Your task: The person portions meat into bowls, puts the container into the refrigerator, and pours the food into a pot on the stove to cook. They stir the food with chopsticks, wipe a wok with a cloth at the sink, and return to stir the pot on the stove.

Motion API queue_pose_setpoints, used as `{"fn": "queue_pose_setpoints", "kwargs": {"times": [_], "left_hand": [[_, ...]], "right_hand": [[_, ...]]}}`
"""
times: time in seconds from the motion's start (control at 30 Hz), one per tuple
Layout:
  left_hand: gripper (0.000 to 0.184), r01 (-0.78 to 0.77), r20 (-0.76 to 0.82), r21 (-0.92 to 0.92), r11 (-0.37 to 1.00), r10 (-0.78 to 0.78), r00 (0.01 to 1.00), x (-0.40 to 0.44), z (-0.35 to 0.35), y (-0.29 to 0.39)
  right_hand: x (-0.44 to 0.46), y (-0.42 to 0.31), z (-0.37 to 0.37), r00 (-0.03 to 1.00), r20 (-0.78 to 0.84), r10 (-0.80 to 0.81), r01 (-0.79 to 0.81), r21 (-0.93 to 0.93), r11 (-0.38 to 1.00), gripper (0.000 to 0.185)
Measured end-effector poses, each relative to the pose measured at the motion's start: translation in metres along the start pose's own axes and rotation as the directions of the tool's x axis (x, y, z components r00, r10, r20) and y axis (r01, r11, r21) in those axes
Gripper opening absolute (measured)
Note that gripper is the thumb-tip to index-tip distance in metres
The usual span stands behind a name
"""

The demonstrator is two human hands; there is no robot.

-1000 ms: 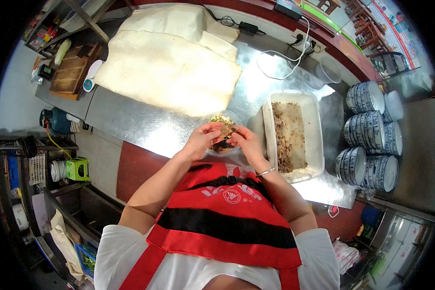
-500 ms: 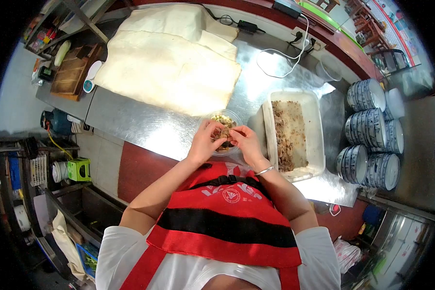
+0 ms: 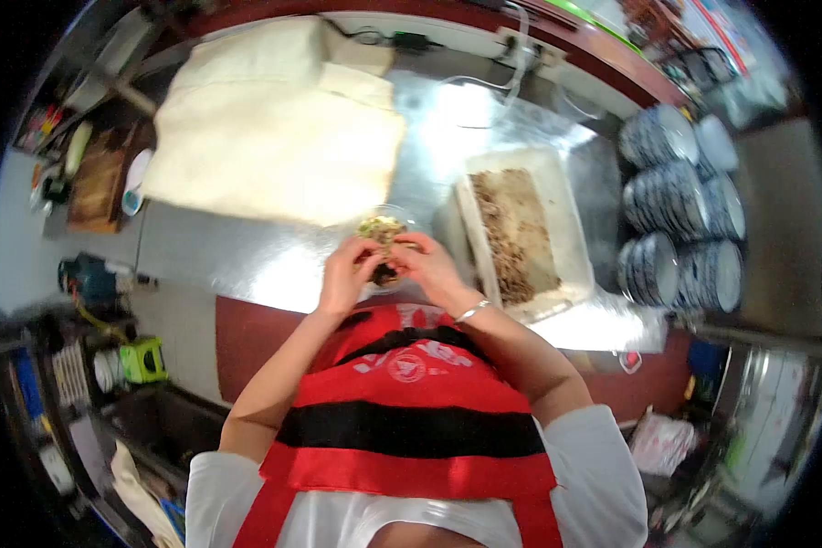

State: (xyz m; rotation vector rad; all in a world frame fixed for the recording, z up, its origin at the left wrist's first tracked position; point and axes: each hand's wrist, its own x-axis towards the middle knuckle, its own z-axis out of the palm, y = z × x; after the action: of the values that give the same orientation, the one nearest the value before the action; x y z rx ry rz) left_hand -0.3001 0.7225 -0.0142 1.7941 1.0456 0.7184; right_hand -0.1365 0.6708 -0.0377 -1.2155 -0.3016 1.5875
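A clear round bowl [image 3: 402, 216] stands near the front edge of the steel counter, with pale, green and dark food [image 3: 381, 228] in it. Over its left side is my left hand [image 3: 346, 274], fingers bent and pressed together. My right hand [image 3: 428, 268] meets it above the bowl, its fingertips also closed. Whatever lies between the fingertips is too blurred to name. To the right of the bowl sits a white rectangular tub [image 3: 571, 228] holding brown chopped food [image 3: 502, 242], and neither hand touches it.
A large cream cloth [image 3: 274, 128] covers the counter's back left. Stacked patterned bowls [image 3: 662, 201] stand at the right. A white cable [image 3: 484, 84] lies at the back. A wooden board [image 3: 98, 187] and a green vegetable [image 3: 78, 146] are at the far left.
The view has turned and blurred, so the counter and its things sit further left in it. Both hands remain over the bowl, fingertips together; the brown piece seen between them earlier can no longer be made out.
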Motion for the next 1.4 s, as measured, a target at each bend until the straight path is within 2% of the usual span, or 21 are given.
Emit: {"fn": "queue_pose_setpoints", "kwargs": {"times": [0.1,0.23,0.27,0.3,0.37,0.43,0.5,0.57,0.67,0.77,0.87,0.97,1.07,1.17,1.2,1.3,1.4], "left_hand": [[0.016,0.002,0.047,0.035,0.999,-0.004,0.999,0.002,-0.001,-0.001],[0.026,0.071,0.179,0.002,0.998,-0.070,0.981,0.000,0.005,0.006],[0.029,0.080,0.204,-0.002,0.997,-0.078,0.976,0.000,0.006,0.007],[0.030,0.049,0.187,0.020,0.999,-0.052,0.981,0.000,0.008,0.006],[0.031,-0.014,0.150,0.064,0.998,0.004,0.989,0.001,0.009,0.005],[0.024,0.017,0.156,0.035,0.999,-0.023,0.987,-0.001,0.009,-0.007],[0.021,-0.010,0.163,0.069,0.998,-0.002,0.987,-0.004,0.009,-0.013],[0.017,0.000,0.162,0.058,0.998,-0.010,0.987,-0.008,0.011,-0.011],[0.017,0.024,0.164,0.051,0.998,-0.032,0.986,-0.016,0.017,-0.012],[0.017,0.037,0.174,0.052,0.998,-0.045,0.984,-0.021,0.024,-0.007],[0.017,0.052,0.195,0.060,0.997,-0.063,0.979,-0.025,0.028,-0.001],[0.017,0.061,0.187,0.069,0.996,-0.073,0.980,-0.029,0.030,0.005],[0.017,0.086,0.166,0.071,0.994,-0.097,0.981,-0.035,0.031,0.007],[0.018,0.065,0.158,0.096,0.993,-0.079,0.984,-0.041,0.033,0.008],[0.017,0.061,0.157,0.092,0.994,-0.075,0.985,-0.042,0.033,0.008],[0.017,0.053,0.153,0.085,0.995,-0.065,0.986,-0.045,0.036,0.005],[0.017,0.058,0.147,0.087,0.995,-0.070,0.987,-0.045,0.040,0.004]], "right_hand": [[-0.002,0.003,-0.005,0.997,0.068,0.033,-0.030,-0.042,0.999,0.033],[-0.012,0.001,-0.017,0.997,0.080,-0.019,0.030,-0.143,0.989,0.032],[-0.012,-0.001,-0.022,0.997,0.070,-0.042,0.058,-0.238,0.970,0.031],[-0.015,-0.003,-0.031,0.987,0.060,-0.151,0.162,-0.307,0.938,0.031],[-0.025,-0.015,-0.057,0.929,0.064,-0.364,0.353,-0.445,0.823,0.031],[-0.046,-0.043,-0.091,0.882,-0.052,-0.469,0.348,-0.599,0.721,0.031],[-0.053,-0.052,-0.144,0.791,-0.225,-0.569,0.233,-0.749,0.621,0.027],[-0.062,-0.061,-0.191,0.731,-0.287,-0.619,0.067,-0.872,0.484,0.027],[-0.057,-0.049,-0.246,0.825,-0.202,-0.527,-0.176,-0.979,0.100,0.033],[-0.048,-0.052,-0.235,0.814,0.012,-0.581,-0.003,-1.000,-0.025,0.045],[-0.023,-0.055,-0.225,0.916,0.033,-0.401,0.072,-0.994,0.084,0.050],[-0.009,-0.048,-0.230,0.947,0.119,-0.300,0.132,-0.991,0.025,0.052],[-0.010,-0.044,-0.230,0.958,0.140,-0.249,0.114,-0.987,-0.116,0.054],[-0.013,-0.038,-0.231,0.967,0.180,-0.181,0.177,-0.984,-0.034,0.063],[-0.020,-0.040,-0.224,0.962,0.208,-0.178,0.203,-0.978,-0.044,0.060],[-0.027,-0.036,-0.206,0.970,0.162,-0.184,0.142,-0.983,-0.115,0.058],[-0.017,-0.018,-0.215,0.932,0.188,-0.311,0.183,-0.982,-0.043,0.052]]}}
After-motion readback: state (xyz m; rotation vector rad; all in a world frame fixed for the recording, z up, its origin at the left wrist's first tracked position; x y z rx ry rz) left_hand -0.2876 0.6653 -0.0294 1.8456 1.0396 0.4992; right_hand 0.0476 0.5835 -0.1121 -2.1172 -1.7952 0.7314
